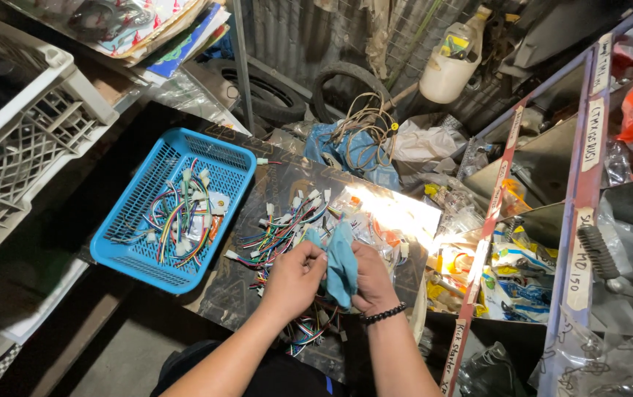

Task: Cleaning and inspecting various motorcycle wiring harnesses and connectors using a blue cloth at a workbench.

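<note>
My left hand (pixel 294 278) pinches a small white connector on a coloured wire harness, right against a light blue cloth (pixel 340 263). My right hand (pixel 372 281), with a black bead bracelet at the wrist, grips that cloth from the right side. Both hands hover over a loose pile of multicoloured wire harnesses (pixel 287 228) with white plugs, spread on a dark board (pixel 243 287). Left of the pile sits a blue plastic basket (pixel 132 220) holding several more harnesses.
A white lattice crate (pixel 15 140) stands at far left. Metal shelf bins (pixel 551 220) with packaged parts and bags fill the right. Behind the board lie tyres (pixel 346 81), a coil of cable (pixel 364 129), a white jug (pixel 448 66) and plastic bags.
</note>
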